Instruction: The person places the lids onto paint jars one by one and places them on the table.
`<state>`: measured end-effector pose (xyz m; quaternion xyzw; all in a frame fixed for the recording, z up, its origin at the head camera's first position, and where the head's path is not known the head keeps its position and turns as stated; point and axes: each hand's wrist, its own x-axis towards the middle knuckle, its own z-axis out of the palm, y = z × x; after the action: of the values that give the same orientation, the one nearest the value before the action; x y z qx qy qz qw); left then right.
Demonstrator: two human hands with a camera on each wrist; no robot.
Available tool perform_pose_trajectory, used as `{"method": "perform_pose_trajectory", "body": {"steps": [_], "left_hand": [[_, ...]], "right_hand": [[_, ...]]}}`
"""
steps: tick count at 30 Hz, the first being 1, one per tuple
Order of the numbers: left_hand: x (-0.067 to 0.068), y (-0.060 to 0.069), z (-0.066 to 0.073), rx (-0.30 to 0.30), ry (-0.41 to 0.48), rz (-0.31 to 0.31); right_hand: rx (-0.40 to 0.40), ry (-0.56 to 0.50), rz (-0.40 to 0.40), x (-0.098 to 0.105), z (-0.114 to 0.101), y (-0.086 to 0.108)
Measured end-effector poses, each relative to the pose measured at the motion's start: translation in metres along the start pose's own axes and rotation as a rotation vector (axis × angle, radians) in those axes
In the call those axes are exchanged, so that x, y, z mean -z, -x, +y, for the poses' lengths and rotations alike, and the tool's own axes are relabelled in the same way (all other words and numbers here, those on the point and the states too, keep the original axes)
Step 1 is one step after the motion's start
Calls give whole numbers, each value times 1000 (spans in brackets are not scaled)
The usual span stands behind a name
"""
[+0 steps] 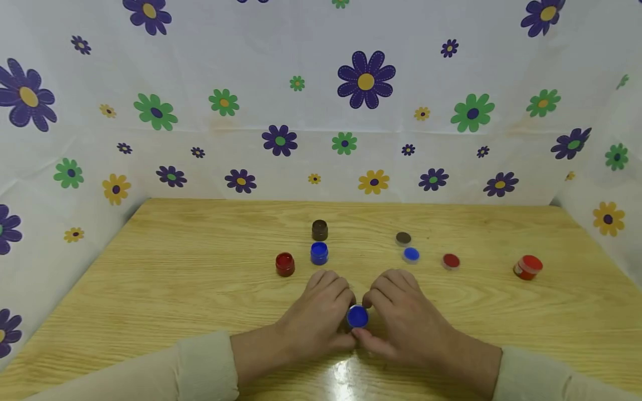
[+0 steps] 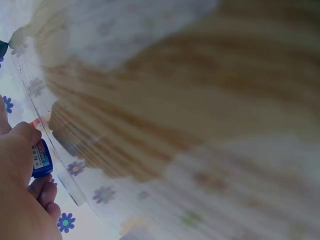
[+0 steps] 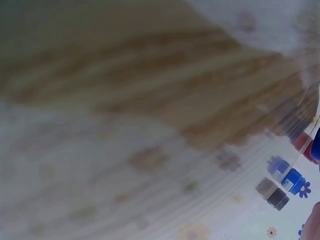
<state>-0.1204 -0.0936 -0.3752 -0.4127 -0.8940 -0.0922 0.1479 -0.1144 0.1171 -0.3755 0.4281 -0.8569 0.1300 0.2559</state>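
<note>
Near the front of the table, a small paint jar with a blue lid (image 1: 358, 317) is between both hands. My left hand (image 1: 321, 317) grips it from the left, and in the left wrist view the labelled side of the blue jar (image 2: 42, 159) shows between thumb and fingers. From the right, my right hand (image 1: 403, 317) pinches it, thumb at the near edge of the lid and fingers at the far edge. Beyond the hands stand three uncapped jars: dark red (image 1: 285, 264), blue (image 1: 319, 253) and brown (image 1: 319, 230).
Loose lids lie right of the uncapped jars: brown (image 1: 403, 238), blue (image 1: 411, 255) and dark red (image 1: 451, 261). Farther right sits a capped red jar (image 1: 528, 267). A flowered cloth (image 1: 301, 111) hangs around the wooden table (image 1: 175, 289).
</note>
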Motion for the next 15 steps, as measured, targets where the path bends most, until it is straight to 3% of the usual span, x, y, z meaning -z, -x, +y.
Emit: {"method": "perform_pose_trajectory", "body": {"steps": [15], "left_hand": [[-2,0,1,-26,-16,67]], "right_hand": [[8,-50,-19,2,-1,0]]}}
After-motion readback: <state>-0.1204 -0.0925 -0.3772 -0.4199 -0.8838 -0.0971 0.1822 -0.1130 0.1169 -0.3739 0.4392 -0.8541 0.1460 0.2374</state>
